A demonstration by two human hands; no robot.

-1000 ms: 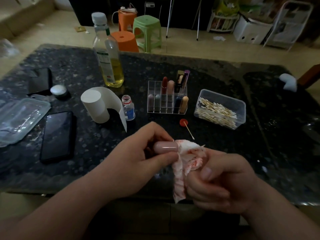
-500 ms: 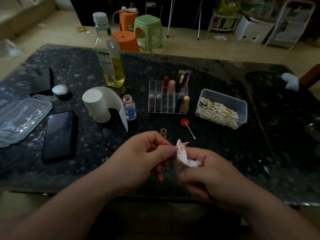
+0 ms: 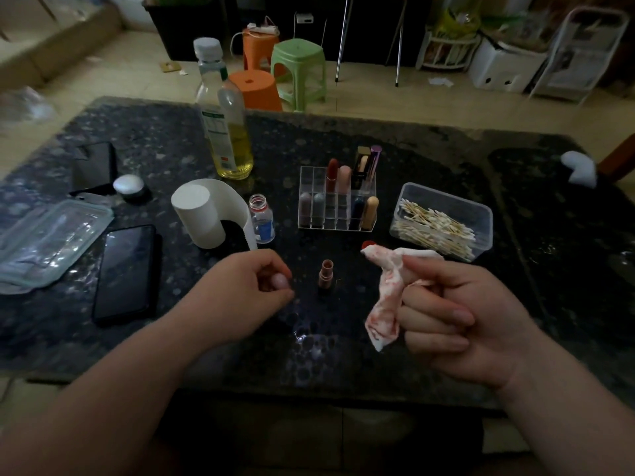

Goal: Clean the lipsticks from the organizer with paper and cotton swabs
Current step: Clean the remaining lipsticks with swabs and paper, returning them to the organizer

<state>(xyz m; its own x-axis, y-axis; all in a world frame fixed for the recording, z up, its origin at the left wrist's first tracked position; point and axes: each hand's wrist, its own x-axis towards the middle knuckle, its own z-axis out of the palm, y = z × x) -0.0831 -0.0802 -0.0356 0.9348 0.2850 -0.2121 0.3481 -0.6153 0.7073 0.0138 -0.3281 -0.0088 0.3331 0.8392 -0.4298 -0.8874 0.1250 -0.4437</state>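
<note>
At the near edge of the dark table [image 3: 446,159], the two hands are now held apart, whereas a second ago they were pressed together over a pale pink lipstick cap wrapped in paper. The wiping contact is thus broken. The left hand [image 3: 251,290] is curled round a pale rounded piece, seemingly that lipstick cap [image 3: 280,281], though the dim, blurred view leaves this uncertain. The red-stained paper [image 3: 385,297] is pinched in the right hand [image 3: 457,321], with its loose end hanging down. Between the hands, an uncapped lipstick base [image 3: 325,274] is left standing upright on the table. The cap is judged to be wiped, so recapping is probably called for next.

Behind, the clear organizer [image 3: 336,201] is only partly filled: several lipsticks are stood in its back and front compartments, and some cells are empty. To its right, an open clear box [image 3: 482,228] is packed with cotton swabs [image 3: 436,225]. A small open bottle [image 3: 263,218] is set just beside the paper roll [image 3: 202,214].
</note>
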